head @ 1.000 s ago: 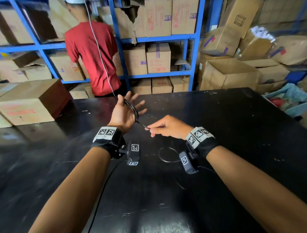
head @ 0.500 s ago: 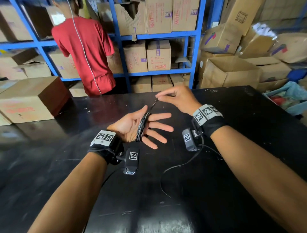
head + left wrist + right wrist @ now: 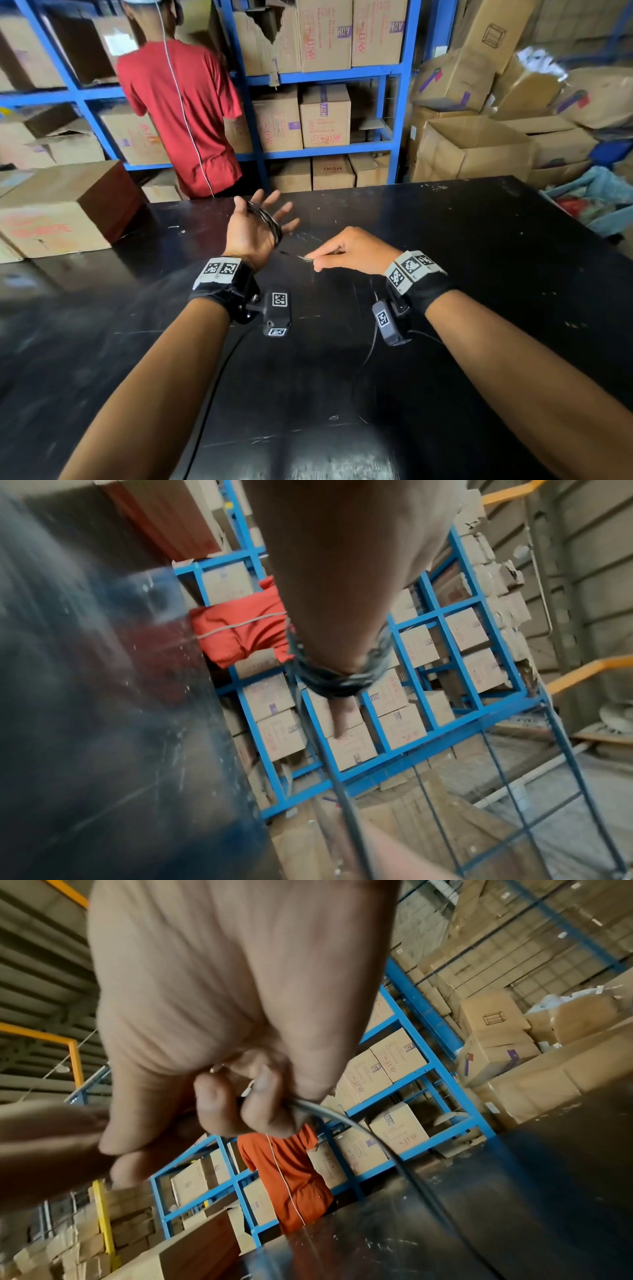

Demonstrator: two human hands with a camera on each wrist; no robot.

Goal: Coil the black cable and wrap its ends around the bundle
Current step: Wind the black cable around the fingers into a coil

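The black cable (image 3: 268, 219) is wound in several loops around my left hand (image 3: 246, 231), which is held up over the black table (image 3: 479, 274) with fingers spread and straight. In the left wrist view the coil (image 3: 337, 681) circles the hand (image 3: 342, 588), and one strand (image 3: 342, 791) runs off toward the camera. To its right, my right hand (image 3: 346, 253) pinches the cable's free strand (image 3: 298, 256) between thumb and fingers. The right wrist view shows those fingertips (image 3: 260, 1096) closed on the cable (image 3: 359, 1129). The loose tail (image 3: 368, 356) trails down onto the table under my right wrist.
A closed cardboard box (image 3: 58, 209) sits on the table's far left corner. A person in a red shirt (image 3: 185, 113) stands behind the table at blue shelving (image 3: 400, 102) full of boxes. More cartons (image 3: 472, 150) are piled at the right.
My right hand has come down from beyond the left hand's fingertips to the near right side, drawing the strand with it. The left hand turned from palm-up to upright.
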